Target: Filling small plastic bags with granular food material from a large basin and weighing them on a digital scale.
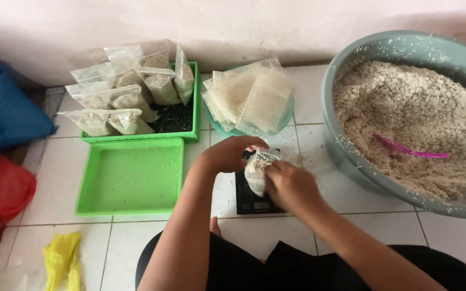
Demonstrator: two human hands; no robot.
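I see a small clear bag [257, 171] part-filled with pale grain, held between both hands just above a black kitchen scale [255, 198] that sits on the white tiled floor [55, 199]. The bag's long axis runs roughly upright, tilted slightly, with its open mouth toward the top and the filled end hanging toward the scale; I judge this keeps the grain from spilling. My left hand [227, 153] is closed on the bag's upper edge, fingers pinching the mouth. My right hand [292, 186] is curled around the bag's lower side, cupping its weight. Holding it over the scale keeps the bag close to where it can be weighed. To the right stands a large grey-green basin [351, 59] heaped with the same grain, a pink scoop [411, 151] lying on top within easy reach. Behind the scale, a small teal bowl [217, 125] carries a stack of empty bags [252, 97]. To the left, an empty green tray [131, 177] lies in front of a second green tray [194, 102] holding filled bags [128, 91]. Blue, red and yellow plastic sit at the far left.
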